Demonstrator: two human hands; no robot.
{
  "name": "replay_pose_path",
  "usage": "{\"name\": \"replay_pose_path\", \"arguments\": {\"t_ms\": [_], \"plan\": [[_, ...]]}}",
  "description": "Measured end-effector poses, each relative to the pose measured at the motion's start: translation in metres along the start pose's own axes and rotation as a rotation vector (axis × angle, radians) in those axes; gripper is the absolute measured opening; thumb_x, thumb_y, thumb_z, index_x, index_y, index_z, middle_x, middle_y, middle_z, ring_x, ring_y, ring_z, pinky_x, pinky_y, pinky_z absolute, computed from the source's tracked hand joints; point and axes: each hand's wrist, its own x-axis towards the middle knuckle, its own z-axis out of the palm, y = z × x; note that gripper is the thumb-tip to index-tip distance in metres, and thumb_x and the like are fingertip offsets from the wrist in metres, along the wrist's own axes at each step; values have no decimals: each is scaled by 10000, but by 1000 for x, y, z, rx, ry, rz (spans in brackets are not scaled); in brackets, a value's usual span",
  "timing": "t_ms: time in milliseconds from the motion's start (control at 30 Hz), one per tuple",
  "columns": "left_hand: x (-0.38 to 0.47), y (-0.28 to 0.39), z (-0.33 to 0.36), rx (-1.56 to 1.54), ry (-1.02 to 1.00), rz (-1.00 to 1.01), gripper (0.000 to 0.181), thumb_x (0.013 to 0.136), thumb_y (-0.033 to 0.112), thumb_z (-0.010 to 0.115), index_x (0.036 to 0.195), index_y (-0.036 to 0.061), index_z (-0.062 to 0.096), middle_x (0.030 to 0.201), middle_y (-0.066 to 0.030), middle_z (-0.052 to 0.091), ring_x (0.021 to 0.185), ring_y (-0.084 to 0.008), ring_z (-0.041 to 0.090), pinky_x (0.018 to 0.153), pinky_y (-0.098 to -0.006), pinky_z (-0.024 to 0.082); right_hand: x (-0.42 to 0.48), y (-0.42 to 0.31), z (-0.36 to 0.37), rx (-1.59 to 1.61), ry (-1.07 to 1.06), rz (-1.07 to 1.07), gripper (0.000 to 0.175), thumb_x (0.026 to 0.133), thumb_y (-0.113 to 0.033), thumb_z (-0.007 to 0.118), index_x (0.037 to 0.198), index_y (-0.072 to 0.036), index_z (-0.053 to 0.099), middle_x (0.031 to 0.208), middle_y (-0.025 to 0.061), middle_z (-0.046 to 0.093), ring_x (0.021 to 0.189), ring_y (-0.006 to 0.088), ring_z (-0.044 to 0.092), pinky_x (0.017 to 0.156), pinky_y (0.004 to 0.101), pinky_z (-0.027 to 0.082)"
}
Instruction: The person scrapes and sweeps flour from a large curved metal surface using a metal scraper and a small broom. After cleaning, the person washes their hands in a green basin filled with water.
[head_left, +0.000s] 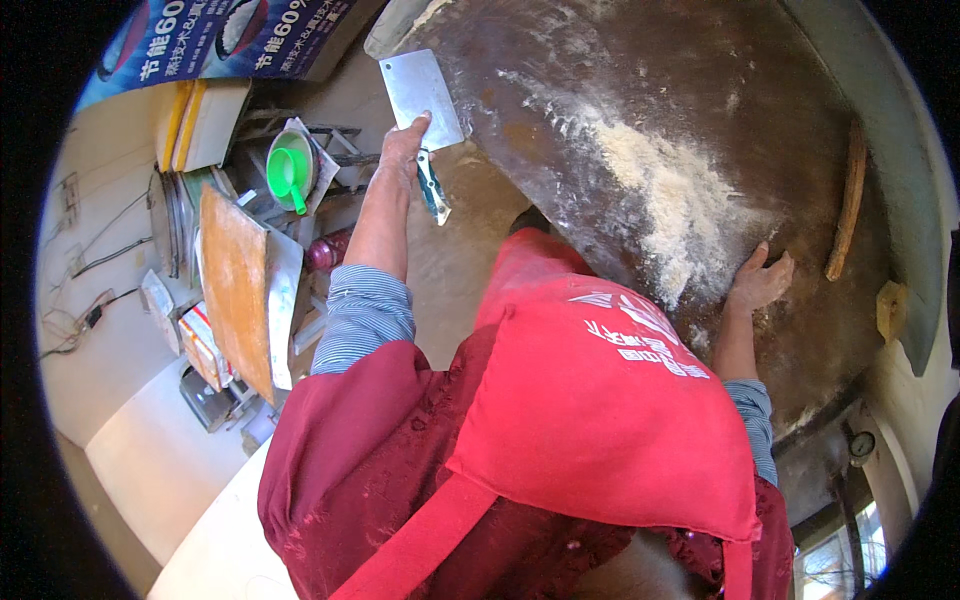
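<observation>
My left hand grips a metal cleaver where blade and handle meet, its thumb flat on the blade. The handle, dark green and white, points back toward my body. The cleaver is beside the left edge of a dark brown work table. On the table lies a long streak of pale flour. At the near end of the flour is my right hand, low over the tabletop with thumb and fingers apart and nothing visible in it. Whether it touches the surface is unclear.
A wooden stick lies near the table's right side, with a yellowish block beyond it. To the left, a green plastic dipper sits in a bowl. A wooden board and a pink container are nearby.
</observation>
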Motion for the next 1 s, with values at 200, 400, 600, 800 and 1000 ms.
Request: {"name": "replay_pose_path", "arguments": {"t_ms": [200,400,600,800,1000], "plan": [[7,0,4,-69,-151,-53,381,815,235,689,1041,-21,519,854,-103,608,564,-182,575,353,-260,450,4,-13,-9,-69,-81,56,573,892,-464,500,1217,9,490,1257,217,482,1166,355,448,956,478,384],[-23,15,47,72,-110,9,348,808,252,693,944,-41,562,712,-97,596,465,-158,530,356,-257,429,3,-12,-11,-47,-111,80,608,899,-502,459,1249,-6,460,1297,212,442,1198,350,406,968,488,360],[-33,18,53,190,-145,-39,369,803,269,702,961,-41,578,763,-85,613,531,-147,551,379,-251,422,5,-15,-11,-50,-89,68,632,893,-527,451,1235,3,474,1273,215,463,1176,360,425,965,491,362],[-91,9,121,366,-364,-22,365,799,316,688,956,-7,619,728,-74,621,473,-134,532,402,-258,445,4,-13,-8,-44,-35,32,638,891,-534,445,1209,17,491,1243,224,491,1153,364,452,952,492,376],[-132,-19,184,651,-565,135,307,811,293,647,968,31,674,707,-94,646,485,-145,561,456,-303,468,5,-11,-8,-43,-56,43,596,892,-489,482,1204,18,492,1258,230,479,1171,365,438,960,487,370]]}}
